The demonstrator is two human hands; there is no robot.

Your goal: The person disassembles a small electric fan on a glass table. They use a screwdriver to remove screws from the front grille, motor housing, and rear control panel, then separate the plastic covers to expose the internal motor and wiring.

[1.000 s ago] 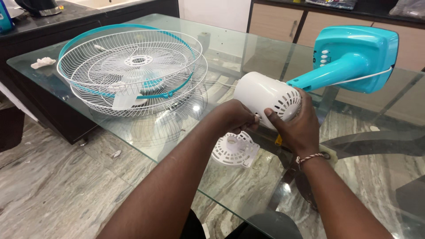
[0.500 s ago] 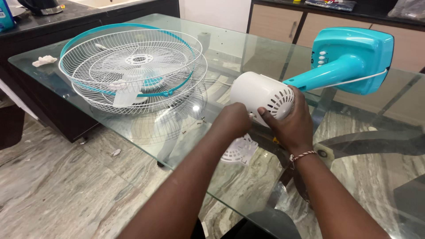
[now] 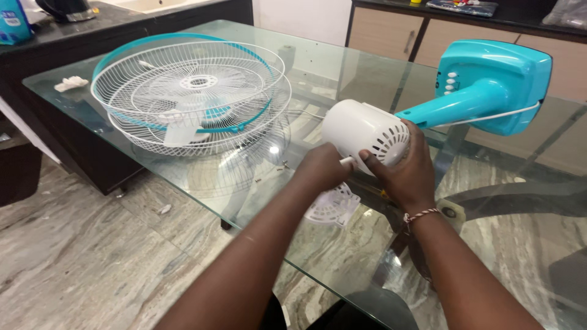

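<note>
Glass table [image 3: 183, 201] carried everything I saw. The white fan motor housing [image 3: 358, 129] lay on its side at the table's middle, joined to the teal fan stand [image 3: 489, 91] behind it. My right hand [image 3: 406, 174] clasped the housing's vented end; my left hand [image 3: 324, 168] closed on its front, fingers hidden, so I couldn't tell what it pinched. A white vented cover [image 3: 333, 206] lay just below the housing, stacked wire fan guards [image 3: 195, 98] well to its left.

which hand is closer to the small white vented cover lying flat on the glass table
Left. The left hand hovers right above the vented cover, partly hiding it. The right hand sits farther to the right, gripping the white motor housing.
</note>
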